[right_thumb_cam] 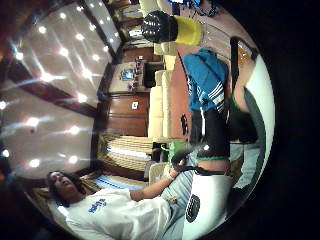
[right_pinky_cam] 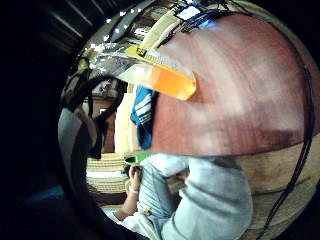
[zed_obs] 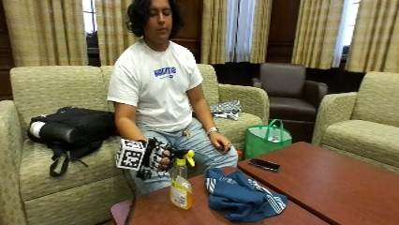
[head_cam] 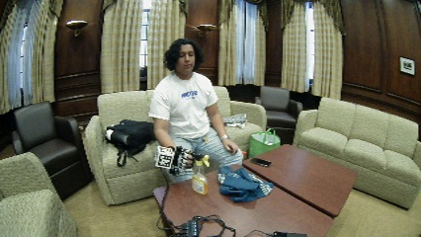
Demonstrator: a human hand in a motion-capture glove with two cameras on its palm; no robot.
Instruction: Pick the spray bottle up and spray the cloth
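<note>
I see the spray bottle [zed_obs: 181, 187] standing upright near the tabletop's [zed_obs: 336, 180] corner closest to the person, the blue cloth [zed_obs: 243, 197] bunched just beside it. My right hand [zed_obs: 157, 157] curls its fingers around the bottle's yellow trigger head.

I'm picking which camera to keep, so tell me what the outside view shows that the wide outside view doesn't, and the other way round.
Only the outside view shows the blue cloth's white stripes plainly and the gloved right hand's fingers curled at the spray bottle's yellow-and-black head.

Only the wide outside view shows the table's near end with its bundle of cables, the black armchair and the wall lamps.

Both show the bottle upright on the table, the cloth beside it, the phone and the green bag.
</note>
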